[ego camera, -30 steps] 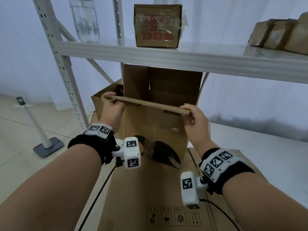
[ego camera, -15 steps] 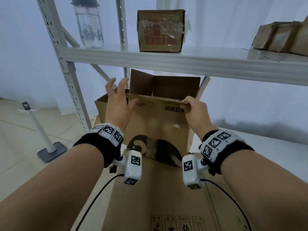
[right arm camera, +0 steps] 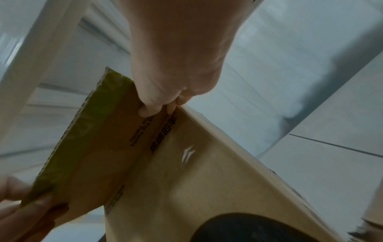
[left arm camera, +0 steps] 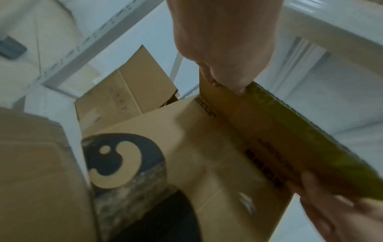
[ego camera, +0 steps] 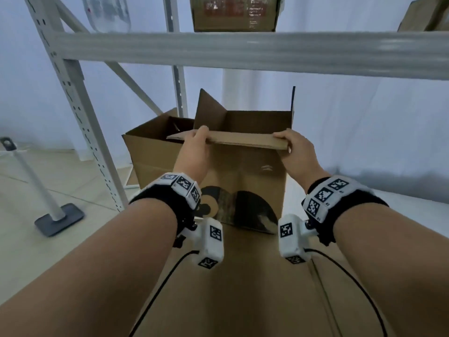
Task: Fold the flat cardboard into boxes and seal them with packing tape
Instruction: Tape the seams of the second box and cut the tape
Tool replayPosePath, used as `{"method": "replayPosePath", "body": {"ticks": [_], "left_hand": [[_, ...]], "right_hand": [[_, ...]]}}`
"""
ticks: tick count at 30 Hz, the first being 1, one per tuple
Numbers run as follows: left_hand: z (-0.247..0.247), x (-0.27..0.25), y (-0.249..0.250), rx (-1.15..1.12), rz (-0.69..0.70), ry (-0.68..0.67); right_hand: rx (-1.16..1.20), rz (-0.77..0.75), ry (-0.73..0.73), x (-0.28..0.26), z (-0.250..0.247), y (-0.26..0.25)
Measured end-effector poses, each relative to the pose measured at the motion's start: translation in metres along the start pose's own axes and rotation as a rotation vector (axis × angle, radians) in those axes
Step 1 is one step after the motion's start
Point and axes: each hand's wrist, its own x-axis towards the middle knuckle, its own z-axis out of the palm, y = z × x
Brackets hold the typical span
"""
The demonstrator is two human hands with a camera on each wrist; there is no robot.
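Observation:
A brown cardboard box (ego camera: 245, 181) with a black round logo stands upright under the shelf, top open, its far flaps sticking up. Its near top flap (ego camera: 233, 139) lies about level, edge toward me. My left hand (ego camera: 195, 149) grips the flap's left end, thumb under it in the left wrist view (left arm camera: 223, 77). My right hand (ego camera: 295, 152) grips the flap's right end (right arm camera: 163, 101). An old strip of yellowish tape (right arm camera: 82, 127) runs along the flap's free edge. A flat sheet of cardboard (ego camera: 243, 288) lies beneath my forearms.
A grey metal shelf beam (ego camera: 243, 52) crosses just above the box, with a taped box (ego camera: 233, 13) on it. A shelf upright (ego camera: 80, 113) stands at left. A second open box (ego camera: 155, 152) sits behind left. A stand with a flat base (ego camera: 58, 215) is on the floor.
Half a second ago my left hand was open above the flap; now it grips the flap's left end. The flap has come up to about level, and my head has dropped lower.

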Motion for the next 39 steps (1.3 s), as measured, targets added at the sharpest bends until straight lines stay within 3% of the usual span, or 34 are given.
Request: {"method": "replayPosePath", "body": {"ticks": [5, 7, 11, 17, 21, 23, 28, 30, 33, 37, 39], "left_hand": [[0.004, 0.000, -0.005, -0.079, 0.095, 0.092], [0.010, -0.018, -0.022, -0.078, 0.112, 0.094], [0.013, -0.026, -0.036, -0.105, 0.122, 0.113], [0.021, -0.019, -0.026, -0.149, 0.200, 0.152], [0.049, -0.037, -0.039, 0.037, 0.109, -0.093], [0.057, -0.042, -0.039, 0.068, 0.078, -0.144], [0.043, -0.015, -0.018, 0.156, 0.142, -0.016], [0.035, -0.001, -0.013, 0.205, 0.135, 0.027], [0.029, 0.019, -0.011, 0.253, 0.040, -0.032], [0.025, 0.039, -0.002, 0.292, -0.002, -0.106], [0.023, 0.042, 0.000, 0.314, -0.007, -0.121]], "right_hand": [[0.044, -0.046, 0.150, -0.003, -0.003, 0.006], [0.060, -0.101, 0.138, -0.016, 0.002, 0.006], [0.072, 0.007, 0.022, -0.014, 0.003, -0.004], [0.096, -0.091, 0.140, -0.013, 0.000, 0.010], [-0.026, 0.082, -0.170, -0.042, 0.013, 0.036], [-0.134, 0.118, -0.257, -0.054, 0.016, 0.047], [0.053, 0.348, -0.051, -0.051, 0.020, 0.028], [0.049, 0.401, -0.038, -0.040, 0.021, 0.021], [-0.045, 0.426, -0.139, -0.023, 0.023, 0.015], [-0.015, 0.467, 0.010, -0.008, 0.021, 0.009], [-0.034, 0.482, -0.027, -0.002, 0.018, 0.006]]}}
